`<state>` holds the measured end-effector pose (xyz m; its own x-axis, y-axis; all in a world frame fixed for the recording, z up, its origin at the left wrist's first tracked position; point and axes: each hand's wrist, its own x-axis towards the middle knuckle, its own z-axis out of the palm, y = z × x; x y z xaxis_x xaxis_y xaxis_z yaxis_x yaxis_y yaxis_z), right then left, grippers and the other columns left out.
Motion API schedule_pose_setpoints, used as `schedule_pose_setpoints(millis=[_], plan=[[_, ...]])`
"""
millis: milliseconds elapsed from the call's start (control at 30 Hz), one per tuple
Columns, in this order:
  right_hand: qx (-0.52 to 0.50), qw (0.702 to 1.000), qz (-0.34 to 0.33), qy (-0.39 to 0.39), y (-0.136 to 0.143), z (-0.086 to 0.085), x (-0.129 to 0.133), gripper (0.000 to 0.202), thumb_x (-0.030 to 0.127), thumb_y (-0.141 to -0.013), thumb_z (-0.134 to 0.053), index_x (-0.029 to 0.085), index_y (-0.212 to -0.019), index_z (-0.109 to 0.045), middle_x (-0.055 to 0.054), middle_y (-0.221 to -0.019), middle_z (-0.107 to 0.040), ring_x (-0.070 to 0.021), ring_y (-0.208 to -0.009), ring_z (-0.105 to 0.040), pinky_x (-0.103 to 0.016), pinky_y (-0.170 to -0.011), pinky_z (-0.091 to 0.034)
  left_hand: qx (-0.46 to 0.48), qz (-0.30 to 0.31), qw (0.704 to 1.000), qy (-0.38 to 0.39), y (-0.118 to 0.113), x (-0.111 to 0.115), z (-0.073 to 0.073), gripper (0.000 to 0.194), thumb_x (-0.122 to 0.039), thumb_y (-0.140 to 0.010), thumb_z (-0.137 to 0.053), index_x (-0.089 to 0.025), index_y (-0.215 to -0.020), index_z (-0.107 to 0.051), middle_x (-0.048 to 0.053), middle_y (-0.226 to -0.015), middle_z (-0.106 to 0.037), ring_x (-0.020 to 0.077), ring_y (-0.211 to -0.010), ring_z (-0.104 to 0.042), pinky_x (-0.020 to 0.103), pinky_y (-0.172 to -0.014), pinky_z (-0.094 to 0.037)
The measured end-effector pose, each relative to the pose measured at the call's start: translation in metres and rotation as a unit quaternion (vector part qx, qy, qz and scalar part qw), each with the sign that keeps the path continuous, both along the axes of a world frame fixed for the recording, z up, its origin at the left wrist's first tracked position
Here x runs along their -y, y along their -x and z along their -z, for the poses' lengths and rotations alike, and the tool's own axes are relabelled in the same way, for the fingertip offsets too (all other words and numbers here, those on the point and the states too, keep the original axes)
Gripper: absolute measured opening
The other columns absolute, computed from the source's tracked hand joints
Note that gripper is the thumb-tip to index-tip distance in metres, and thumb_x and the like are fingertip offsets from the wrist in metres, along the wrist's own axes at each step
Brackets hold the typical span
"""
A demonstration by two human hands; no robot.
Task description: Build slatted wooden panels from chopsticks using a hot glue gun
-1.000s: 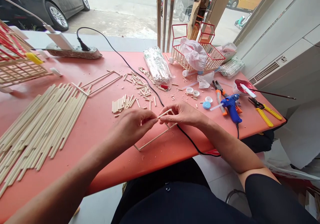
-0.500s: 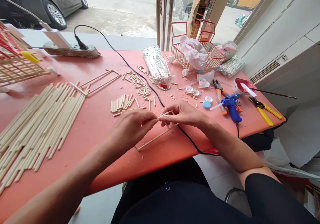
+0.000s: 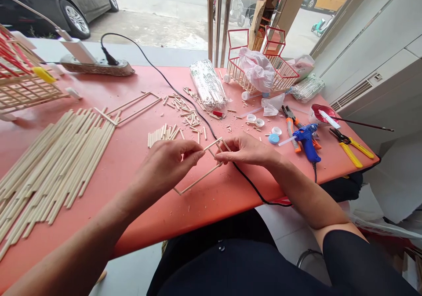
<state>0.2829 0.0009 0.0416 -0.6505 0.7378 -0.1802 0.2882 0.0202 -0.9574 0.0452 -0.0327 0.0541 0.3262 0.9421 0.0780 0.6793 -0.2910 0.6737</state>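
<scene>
Between my hands is a slim frame of thin wooden sticks (image 3: 200, 179), tilted over the front part of the table. My left hand (image 3: 171, 159) pinches its far long stick between thumb and fingers. At the frame's right end, where short pieces cross, my right hand (image 3: 242, 150) closes its thumb and fingers on it. My left hand partly hides the frame's left end. A similar stick frame (image 3: 140, 108) lies farther back on the left. Short cut sticks (image 3: 163, 134) lie just beyond my left hand.
Long wooden sticks (image 3: 62, 159) cover the table's left side. A black cable (image 3: 165, 77) crosses the middle and passes under my right hand. On the right lie a blue glue gun (image 3: 308, 142), orange-handled pliers (image 3: 290, 126) and yellow-handled cutters (image 3: 351, 148). A red-rimmed stick basket (image 3: 283, 74) stands behind.
My left hand has drawn slightly left, so more of the far stick shows between my hands. The frame's right end has turned and shifted left within my right hand's fingers.
</scene>
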Motion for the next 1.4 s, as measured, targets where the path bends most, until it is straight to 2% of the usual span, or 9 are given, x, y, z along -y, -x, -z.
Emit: schedule_pose_setpoints(millis=[167, 500, 667, 833, 1100, 1267, 1400], plan=[[-0.007, 1.000, 0.000, -0.027, 0.003, 0.003, 0.001, 0.017, 0.031, -0.089, -0.074, 0.015, -0.082, -0.074, 0.000, -0.074, -0.073, -0.0110, -0.071, -0.064, -0.023, -0.069, -0.048, 0.037, -0.011, 0.999, 0.003, -0.004, 0.001, 0.002, 0.031, -0.046, -0.089, -0.060, -0.023, -0.081, -0.079, 0.000, -0.074, -0.078, 0.0165, -0.062, -0.062, 0.030, -0.067, -0.042], [-0.019, 0.999, 0.010, -0.046, 0.007, 0.004, 0.003, 0.016, 0.029, -0.089, -0.074, 0.015, -0.083, -0.073, 0.001, -0.072, -0.072, -0.0099, -0.067, -0.062, -0.023, -0.066, -0.046, 0.057, -0.040, 0.997, -0.010, -0.008, 0.004, 0.003, 0.030, -0.045, -0.087, -0.063, -0.022, -0.078, -0.080, -0.002, -0.066, -0.076, 0.0150, -0.059, -0.061, 0.028, -0.065, -0.043], [-0.001, 1.000, -0.007, -0.020, 0.002, 0.000, 0.001, 0.024, 0.037, -0.091, -0.074, 0.014, -0.085, -0.076, -0.004, -0.081, -0.079, -0.0121, -0.074, -0.070, -0.023, -0.069, -0.052, 0.063, -0.052, 0.997, 0.002, -0.006, 0.001, 0.002, 0.029, -0.046, -0.085, -0.065, -0.023, -0.073, -0.080, -0.001, -0.064, -0.076, 0.0154, -0.058, -0.061, 0.029, -0.064, -0.043], [0.030, 0.999, -0.009, 0.018, -0.002, 0.001, 0.000, 0.032, 0.042, -0.093, -0.073, 0.012, -0.090, -0.080, -0.009, -0.087, -0.083, -0.0155, -0.078, -0.077, -0.023, -0.066, -0.055, 0.077, -0.065, 0.995, 0.016, -0.004, -0.001, 0.003, 0.029, -0.048, -0.083, -0.067, -0.024, -0.074, -0.081, 0.000, -0.066, -0.077, 0.0171, -0.062, -0.065, 0.030, -0.067, -0.046], [0.042, 0.998, -0.008, 0.043, -0.001, 0.002, 0.001, 0.039, 0.050, -0.090, -0.078, 0.012, -0.086, -0.080, -0.011, -0.089, -0.085, -0.0162, -0.072, -0.078, -0.024, -0.063, -0.055, 0.047, -0.040, 0.998, 0.027, -0.001, -0.001, 0.001, 0.031, -0.047, -0.085, -0.063, -0.025, -0.073, -0.080, 0.001, -0.065, -0.076, 0.0188, -0.060, -0.064, 0.031, -0.065, -0.045], [0.116, 0.993, 0.015, -0.036, -0.006, -0.004, -0.001, 0.051, 0.060, -0.099, -0.065, 0.013, -0.090, -0.080, -0.010, -0.085, -0.084, -0.0191, -0.079, -0.080, -0.024, -0.064, -0.053, -0.016, -0.004, 0.999, 0.050, 0.006, -0.009, 0.004, 0.031, -0.046, -0.086, -0.061, -0.025, -0.070, -0.078, 0.002, -0.064, -0.075, 0.0216, -0.062, -0.068, 0.033, -0.065, -0.045], [0.142, 0.983, 0.070, -0.093, -0.014, -0.003, -0.002, 0.043, 0.051, -0.103, -0.062, 0.012, -0.095, -0.079, -0.009, -0.083, -0.084, -0.0176, -0.076, -0.078, -0.025, -0.066, -0.052, -0.067, -0.006, 0.997, 0.023, 0.004, -0.010, 0.010, 0.024, -0.037, -0.086, -0.060, -0.024, -0.078, -0.080, 0.004, -0.076, -0.080, 0.0229, -0.071, -0.070, 0.033, -0.071, -0.046]])
